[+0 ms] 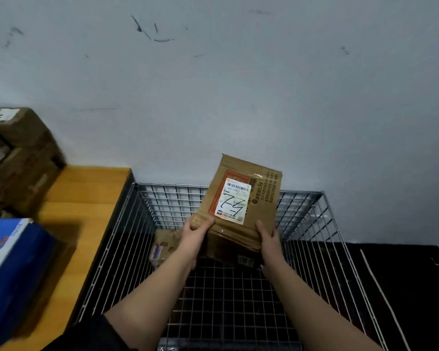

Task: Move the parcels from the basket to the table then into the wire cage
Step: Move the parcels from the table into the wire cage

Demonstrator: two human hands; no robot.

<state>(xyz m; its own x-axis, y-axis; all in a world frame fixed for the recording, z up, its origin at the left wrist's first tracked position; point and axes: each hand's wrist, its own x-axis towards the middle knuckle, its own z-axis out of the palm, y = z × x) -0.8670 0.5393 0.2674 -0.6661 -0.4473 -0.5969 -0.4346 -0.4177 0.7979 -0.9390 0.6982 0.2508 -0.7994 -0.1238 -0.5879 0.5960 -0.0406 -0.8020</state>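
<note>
Below, parcels [164,245] blur, perhaps two.

bare forearms, dark sleeve [96,333] (left)

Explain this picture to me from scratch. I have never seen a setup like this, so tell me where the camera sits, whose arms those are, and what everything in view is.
There is no machine here. The single picture comes from a wide-angle camera worn on a person's head, looking forward and down, so the two bare arms reaching in from the bottom are that person's own.

The left hand and right hand together hold a flat cardboard parcel by its lower edge. It carries a white shipping label with a handwritten mark.

The parcel is held over a wire cage standing against a pale wall. Another small parcel already lies inside the cage.

To the left is a wooden table bearing a blue box and stacked brown cartons.
</note>
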